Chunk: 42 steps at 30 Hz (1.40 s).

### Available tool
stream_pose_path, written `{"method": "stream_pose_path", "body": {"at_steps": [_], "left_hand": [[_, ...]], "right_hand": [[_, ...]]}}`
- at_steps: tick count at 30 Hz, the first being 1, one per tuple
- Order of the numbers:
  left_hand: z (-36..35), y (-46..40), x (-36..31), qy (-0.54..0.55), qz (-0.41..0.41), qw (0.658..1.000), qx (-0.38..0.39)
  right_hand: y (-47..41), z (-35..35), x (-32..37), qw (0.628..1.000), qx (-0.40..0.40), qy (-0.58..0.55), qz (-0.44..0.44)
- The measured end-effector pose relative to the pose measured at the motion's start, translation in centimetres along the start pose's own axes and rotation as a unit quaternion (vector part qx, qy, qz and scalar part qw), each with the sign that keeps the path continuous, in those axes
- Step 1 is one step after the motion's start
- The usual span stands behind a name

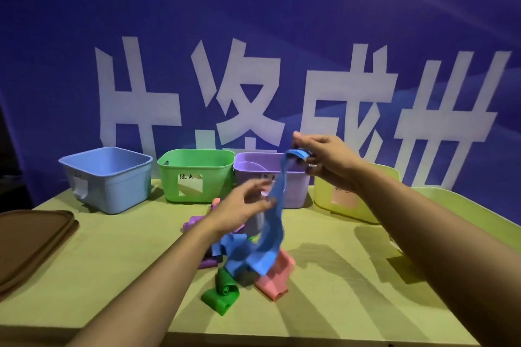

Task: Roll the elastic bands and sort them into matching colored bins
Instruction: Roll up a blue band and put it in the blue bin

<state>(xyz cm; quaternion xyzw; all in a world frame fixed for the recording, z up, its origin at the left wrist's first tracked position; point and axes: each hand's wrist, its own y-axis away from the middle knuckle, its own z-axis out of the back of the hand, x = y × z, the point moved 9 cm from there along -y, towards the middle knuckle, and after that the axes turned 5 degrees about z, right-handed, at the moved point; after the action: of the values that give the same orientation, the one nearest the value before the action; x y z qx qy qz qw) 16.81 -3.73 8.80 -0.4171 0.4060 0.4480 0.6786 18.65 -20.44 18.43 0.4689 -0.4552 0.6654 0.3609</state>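
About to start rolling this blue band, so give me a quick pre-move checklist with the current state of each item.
1. Top end of blue band pinched by right hand: ok.
2. Left hand on the band: cannot tell, blurred.
3. Band free of the pile: not ok, lower end rests there.
4. Band rolled: not ok, hangs loose.
5. Blue bin unobstructed: ok.

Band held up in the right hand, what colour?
Blue band, clearest in the head view.

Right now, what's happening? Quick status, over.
Right hand pinches blue band top end. Left hand blurred at its middle. Blue bin far left, path clear.
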Motion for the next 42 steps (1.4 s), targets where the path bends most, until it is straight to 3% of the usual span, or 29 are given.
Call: {"method": "stream_pose_path", "body": {"at_steps": [3, 10, 14, 17, 21, 25, 30, 42], "left_hand": [[2.2, 0.2, -3.8, 0.078, -0.122, 0.985, -0.090], [3.7, 0.4, -11.2, -0.089, -0.229, 0.943, -0.222], [4.1, -0.7, -12.9, -0.103, -0.222, 0.942, -0.229], [4.6, -1.2, -13.6, -0.041, -0.198, 0.954, -0.221], [5.9, -1.3, -13.7, 0.049, -0.171, 0.959, -0.221], [6.8, -0.9, -13.3, 0.077, -0.150, 0.959, -0.228], [6.6, -1.5, -11.1, 0.092, -0.112, 0.965, -0.217], [6.7, -4.3, -4.4, 0.068, -0.044, 0.962, -0.260]], "right_hand": [[-0.2, -1.0, 0.8, 0.996, 0.025, -0.088, -0.007], [-0.2, -0.7, 1.9, 0.998, -0.018, 0.005, 0.057], [-0.1, 0.0, 1.9, 0.994, -0.058, 0.042, 0.086], [0.4, -0.1, 1.9, 0.989, -0.070, 0.072, 0.107], [1.2, -2.5, -0.2, 0.992, 0.002, 0.098, 0.083], [2.7, -5.2, -5.0, 0.989, 0.104, 0.109, -0.002], [4.9, -6.7, -10.8, 0.974, 0.168, 0.134, -0.066], [8.0, -7.4, -17.0, 0.955, 0.222, 0.101, -0.168]]}}
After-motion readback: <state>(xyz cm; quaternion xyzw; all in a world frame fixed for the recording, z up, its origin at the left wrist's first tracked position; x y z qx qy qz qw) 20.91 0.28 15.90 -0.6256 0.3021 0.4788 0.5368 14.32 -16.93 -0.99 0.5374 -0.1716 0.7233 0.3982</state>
